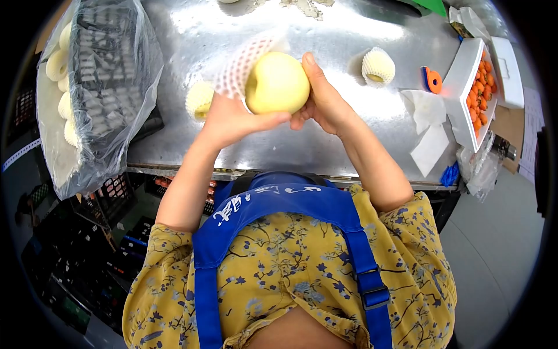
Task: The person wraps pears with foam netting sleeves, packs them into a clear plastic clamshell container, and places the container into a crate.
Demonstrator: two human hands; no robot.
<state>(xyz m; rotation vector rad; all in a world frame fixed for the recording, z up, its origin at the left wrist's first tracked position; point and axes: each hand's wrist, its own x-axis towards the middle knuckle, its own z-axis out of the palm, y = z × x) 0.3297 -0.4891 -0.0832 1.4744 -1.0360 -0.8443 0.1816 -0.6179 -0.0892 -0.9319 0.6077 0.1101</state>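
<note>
A smooth pale yellow apple point(278, 83) is held above the steel table between my two hands. My left hand point(235, 118) grips it from the lower left, thumb along its underside, most fingers hidden. A white foam net sleeve point(244, 65) spreads beside and behind the apple on that side; whether it goes round the fruit I cannot tell. My right hand point(326, 100) closes on the apple's right side, one finger pointing up along it. Just left of my left hand lies a net-wrapped fruit point(199, 99). Another net-wrapped fruit point(378, 66) stands farther right.
A plastic-lined crate point(113, 75) with net-wrapped fruit along its side occupies the left. At right, a white foam box point(459, 87) holds small orange-red fruits point(480, 93). An orange-and-blue tape dispenser point(432, 80) and white paper sheets point(429, 145) lie near it on the steel table point(290, 148).
</note>
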